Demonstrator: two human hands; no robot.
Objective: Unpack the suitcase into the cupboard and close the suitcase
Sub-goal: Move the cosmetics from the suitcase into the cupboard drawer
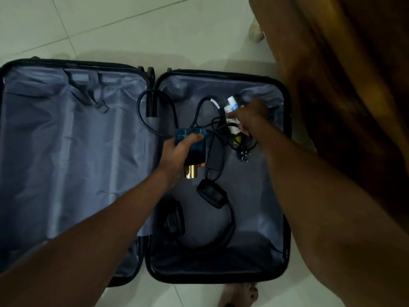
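A black suitcase [285, 165] lies open flat on the floor, grey lining showing in both halves. The left half holds only its straps. In the right half, my left hand [177, 151] grips a blue bottle [195, 147] with a gold cap. My right hand [250, 117] is closed around white tubes [231, 105] near the far right corner. Black tangled cables [152, 116], a black power adapter [215, 152] and black headphones [212, 196] lie loose inside.
A brown wooden piece of furniture [343, 85] stands close along the suitcase's right side. White floor tiles [132, 29] surround the case. My bare foot [240, 294] rests at the near edge.
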